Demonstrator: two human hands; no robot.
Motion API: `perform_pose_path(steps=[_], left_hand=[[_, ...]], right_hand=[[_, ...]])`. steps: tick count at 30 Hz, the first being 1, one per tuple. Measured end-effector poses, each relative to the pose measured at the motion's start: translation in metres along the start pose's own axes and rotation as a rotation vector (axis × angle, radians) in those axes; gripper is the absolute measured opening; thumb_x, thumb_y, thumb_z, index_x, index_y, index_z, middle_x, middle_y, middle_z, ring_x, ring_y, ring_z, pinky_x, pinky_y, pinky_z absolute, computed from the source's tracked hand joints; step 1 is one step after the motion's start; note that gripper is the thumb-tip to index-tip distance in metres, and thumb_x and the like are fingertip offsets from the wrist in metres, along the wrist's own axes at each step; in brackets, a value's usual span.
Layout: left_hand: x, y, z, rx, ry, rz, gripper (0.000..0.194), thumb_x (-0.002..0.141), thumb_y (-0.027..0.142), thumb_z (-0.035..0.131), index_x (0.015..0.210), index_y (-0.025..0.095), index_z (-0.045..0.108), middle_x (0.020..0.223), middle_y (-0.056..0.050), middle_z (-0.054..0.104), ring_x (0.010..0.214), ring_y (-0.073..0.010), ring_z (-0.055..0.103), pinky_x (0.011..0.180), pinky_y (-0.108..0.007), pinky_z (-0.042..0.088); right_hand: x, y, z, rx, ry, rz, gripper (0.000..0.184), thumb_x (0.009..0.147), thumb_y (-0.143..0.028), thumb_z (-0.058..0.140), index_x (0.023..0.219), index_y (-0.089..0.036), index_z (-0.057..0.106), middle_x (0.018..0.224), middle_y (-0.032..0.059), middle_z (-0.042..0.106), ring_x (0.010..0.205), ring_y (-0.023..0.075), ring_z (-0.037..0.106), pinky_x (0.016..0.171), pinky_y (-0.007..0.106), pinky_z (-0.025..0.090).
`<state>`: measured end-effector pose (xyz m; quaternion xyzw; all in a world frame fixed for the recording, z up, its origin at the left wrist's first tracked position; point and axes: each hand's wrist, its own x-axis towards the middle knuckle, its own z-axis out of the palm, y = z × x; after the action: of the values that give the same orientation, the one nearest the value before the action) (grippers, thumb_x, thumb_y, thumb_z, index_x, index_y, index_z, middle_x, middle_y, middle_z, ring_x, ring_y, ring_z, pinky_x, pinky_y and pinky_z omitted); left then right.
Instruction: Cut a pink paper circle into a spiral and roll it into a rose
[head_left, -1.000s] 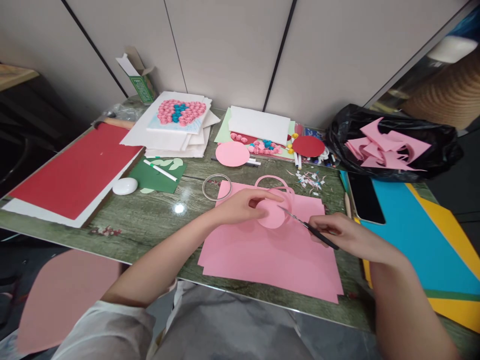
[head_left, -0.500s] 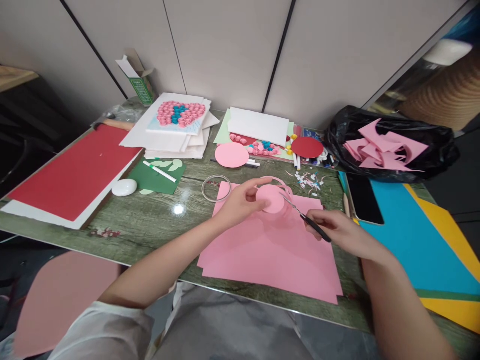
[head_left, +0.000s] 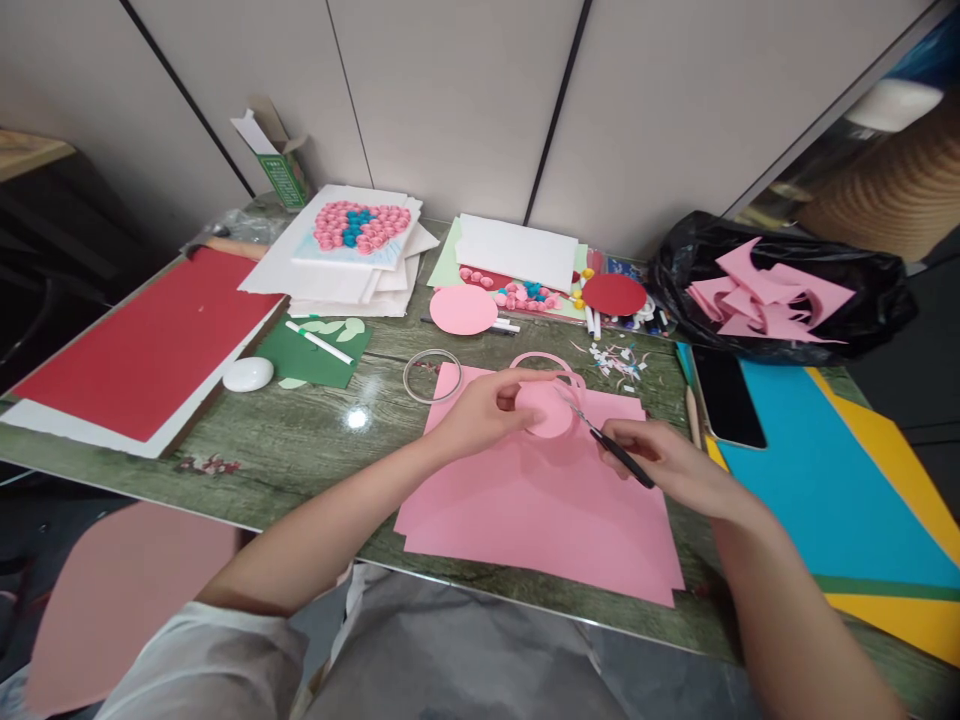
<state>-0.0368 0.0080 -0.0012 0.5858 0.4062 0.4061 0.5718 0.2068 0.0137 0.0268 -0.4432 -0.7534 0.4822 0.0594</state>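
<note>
Between thumb and fingers, my left hand (head_left: 491, 405) pinches a round piece of pink paper (head_left: 547, 412) above the table. A narrow pink paper strip (head_left: 541, 358) curls off behind it, over my fingertips. My right hand (head_left: 664, 455) is closed around the black handles of a pair of scissors (head_left: 619, 458). Their blades reach the right side of the round paper; how far apart the blades are is hard to make out. Below both hands lie stacked pink paper sheets (head_left: 525, 520). A metal ring (head_left: 433, 377) lies at their upper left corner.
A black plastic bag (head_left: 667, 270) with pink offcuts stands back right. A phone (head_left: 727, 395) rests on blue paper (head_left: 840, 480). Red paper (head_left: 150, 345), a white oval object (head_left: 248, 375), and a stack of white sheets (head_left: 277, 265) occupy the left. Behind my hands are pink (head_left: 463, 309) and red discs (head_left: 615, 294).
The round paper has moved slightly down and right, with my left hand shifting right. My right hand and the scissors have moved a little to the left.
</note>
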Motion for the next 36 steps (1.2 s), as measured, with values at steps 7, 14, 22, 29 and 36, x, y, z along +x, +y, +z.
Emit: perform_pose_path(steps=[7,14,22,29,36], left_hand=[[0.001,0.0,-0.002,-0.005,-0.031,0.017,0.044,0.072,0.017,0.063,0.116,0.022,0.059,0.078,0.0,0.051,0.059,-0.0073,0.039,0.052,-0.02,0.035],[0.0,0.002,-0.002,0.022,-0.025,0.015,0.045,0.074,0.017,0.062,0.118,0.022,0.058,0.078,-0.001,0.053,0.061,-0.008,0.042,0.052,-0.019,0.035],[0.001,0.001,-0.004,-0.001,-0.086,0.02,0.048,0.075,0.016,0.061,0.122,0.021,0.055,0.116,-0.009,0.06,0.085,-0.0148,0.058,0.064,-0.022,0.045],[0.0,0.003,-0.006,-0.01,-0.141,0.03,0.047,0.075,0.012,0.059,0.121,0.02,0.055,0.129,-0.01,0.055,0.095,-0.0167,0.058,0.07,-0.023,0.046],[0.0,0.007,-0.007,0.075,-0.14,0.047,0.049,0.075,0.01,0.057,0.122,0.022,0.055,0.119,-0.008,0.059,0.08,-0.0118,0.055,0.061,-0.021,0.041]], right_hand=[[-0.001,0.001,-0.001,0.005,0.0,0.001,0.023,0.083,-0.03,0.044,0.063,-0.019,0.044,0.061,-0.0025,0.044,0.06,0.0121,0.04,0.055,0.025,0.031],[-0.002,-0.002,-0.004,-0.031,-0.013,-0.001,0.025,0.084,-0.031,0.042,0.062,-0.019,0.044,0.06,-0.0028,0.043,0.059,0.0123,0.041,0.056,0.025,0.031],[-0.004,0.003,-0.007,-0.017,-0.034,-0.002,0.023,0.083,-0.031,0.045,0.065,-0.019,0.051,0.06,-0.0026,0.044,0.059,0.0122,0.04,0.055,0.024,0.031],[-0.006,0.005,-0.01,-0.027,-0.07,-0.005,0.026,0.087,-0.036,0.043,0.067,-0.019,0.05,0.062,-0.0031,0.043,0.06,0.0119,0.039,0.055,0.024,0.03],[-0.007,0.004,-0.011,-0.048,-0.078,-0.004,0.027,0.087,-0.036,0.043,0.067,-0.019,0.049,0.061,-0.0031,0.043,0.059,0.0121,0.04,0.055,0.025,0.03]])
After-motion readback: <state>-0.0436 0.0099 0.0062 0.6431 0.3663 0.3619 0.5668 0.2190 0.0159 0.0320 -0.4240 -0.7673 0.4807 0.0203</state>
